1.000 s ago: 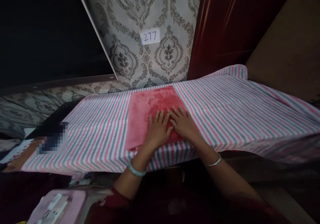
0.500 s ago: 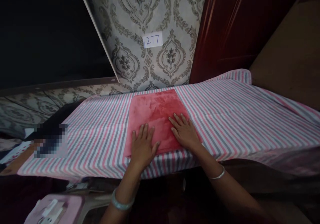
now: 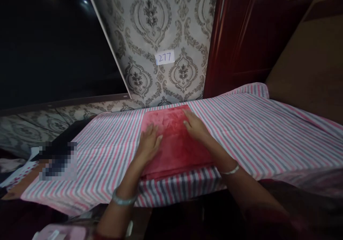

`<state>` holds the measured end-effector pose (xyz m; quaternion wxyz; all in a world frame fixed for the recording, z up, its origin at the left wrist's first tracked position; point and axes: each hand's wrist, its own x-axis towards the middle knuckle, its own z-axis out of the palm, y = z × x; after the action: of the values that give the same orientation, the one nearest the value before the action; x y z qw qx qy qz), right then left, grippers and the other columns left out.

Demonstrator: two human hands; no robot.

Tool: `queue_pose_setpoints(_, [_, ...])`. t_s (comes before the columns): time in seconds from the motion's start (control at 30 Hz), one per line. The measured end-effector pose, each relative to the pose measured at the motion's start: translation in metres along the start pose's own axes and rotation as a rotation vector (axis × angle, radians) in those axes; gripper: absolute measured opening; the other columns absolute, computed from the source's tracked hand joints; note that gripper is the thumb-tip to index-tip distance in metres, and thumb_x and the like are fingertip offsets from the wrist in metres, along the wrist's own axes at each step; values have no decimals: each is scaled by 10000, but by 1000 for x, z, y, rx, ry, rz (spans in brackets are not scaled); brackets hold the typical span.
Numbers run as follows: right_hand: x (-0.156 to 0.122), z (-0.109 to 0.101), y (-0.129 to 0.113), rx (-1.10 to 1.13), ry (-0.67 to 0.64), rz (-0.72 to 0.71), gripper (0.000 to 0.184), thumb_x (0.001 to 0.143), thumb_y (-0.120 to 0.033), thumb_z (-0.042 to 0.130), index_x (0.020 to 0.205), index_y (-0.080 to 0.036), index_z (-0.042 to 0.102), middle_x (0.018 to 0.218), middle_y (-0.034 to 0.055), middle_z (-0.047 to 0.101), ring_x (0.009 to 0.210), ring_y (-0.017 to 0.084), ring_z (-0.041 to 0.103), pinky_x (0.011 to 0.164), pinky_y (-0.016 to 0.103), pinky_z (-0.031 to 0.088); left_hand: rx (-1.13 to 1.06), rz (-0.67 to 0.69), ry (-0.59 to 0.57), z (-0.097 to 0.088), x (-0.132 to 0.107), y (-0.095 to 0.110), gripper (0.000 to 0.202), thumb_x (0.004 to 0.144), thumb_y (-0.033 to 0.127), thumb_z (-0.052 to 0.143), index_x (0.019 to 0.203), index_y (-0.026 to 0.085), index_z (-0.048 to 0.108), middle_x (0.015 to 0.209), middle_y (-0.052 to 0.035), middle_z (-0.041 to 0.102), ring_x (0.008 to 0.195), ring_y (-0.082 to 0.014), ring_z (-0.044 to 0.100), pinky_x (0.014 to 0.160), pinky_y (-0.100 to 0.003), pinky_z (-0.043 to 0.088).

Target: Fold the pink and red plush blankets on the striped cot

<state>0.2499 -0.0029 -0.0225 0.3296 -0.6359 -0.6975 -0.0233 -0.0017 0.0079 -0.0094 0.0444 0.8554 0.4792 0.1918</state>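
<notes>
A folded red plush cloth (image 3: 177,150) lies flat on the striped tablecloth (image 3: 112,154), its layered near edge close to the table's front. My left hand (image 3: 149,141) rests at the cloth's left side with fingers stretched forward. Over the far right part of the cloth is my right hand (image 3: 197,125), fingers extended and slightly blurred, near the right edge. Neither hand grips anything. Each wrist wears a bangle.
Behind the table, a paper marked 277 (image 3: 164,57) is stuck to the patterned wall. A large dark screen (image 3: 53,47) stands at the left, a dark red door (image 3: 241,43) at the right. A pink stool-like surface (image 3: 65,231) shows at lower left.
Both hands have slid forward over the red cloth, the right one farther, toward its far right corner. The view has tilted up a little.
</notes>
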Motion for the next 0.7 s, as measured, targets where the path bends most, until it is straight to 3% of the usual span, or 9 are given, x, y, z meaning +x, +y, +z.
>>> queue_pose_setpoints(0.13, [72,11,-14,-103,-76,126,609,963,-159,341,1567,-119,412,1601,143,413,1491,269,341,1201,461,322,63,-36,-168,4,94,42,580,999,307,411,1553,134,382,1652,-186,298,1545,-299,259,1231,-544,259])
queue_pose_setpoints(0.23, [92,30,-12,-191,-151,185,572,998,-166,302,1547,-205,459,1611,100,409,1500,275,321,1183,485,320,111,-105,-187,24,134,47,553,1004,268,352,1537,137,409,1643,-186,325,1526,-292,307,1230,-555,247])
queue_pose_setpoints(0.3, [90,46,-2,-241,-204,199,545,1028,-237,293,1548,-240,458,1630,77,382,1512,290,294,1187,527,291,120,-128,-177,45,143,39,553,1010,287,330,1534,132,419,1640,-181,336,1529,-299,296,1237,-584,208])
queue_pose_setpoints(0.47, [73,78,22,-307,-281,218,568,1042,-366,282,1593,-262,372,1666,63,306,1532,293,244,1182,574,269,177,-104,-107,90,135,20,602,1024,386,296,1577,158,363,1671,-134,285,1555,-282,226,1252,-599,143])
queue_pose_setpoints(0.57, [73,85,26,-299,-269,217,565,1040,-368,296,1589,-265,383,1665,61,309,1528,301,250,1181,571,270,190,-104,-93,95,136,16,606,1029,426,280,1573,181,380,1666,-120,306,1550,-272,243,1252,-583,157])
queue_pose_setpoints(0.7, [74,85,27,-285,-272,227,567,1048,-383,296,1597,-262,364,1670,63,293,1531,303,244,1189,574,253,222,-194,-129,82,145,1,665,1017,542,278,1578,199,371,1670,-134,288,1555,-300,224,1246,-614,119])
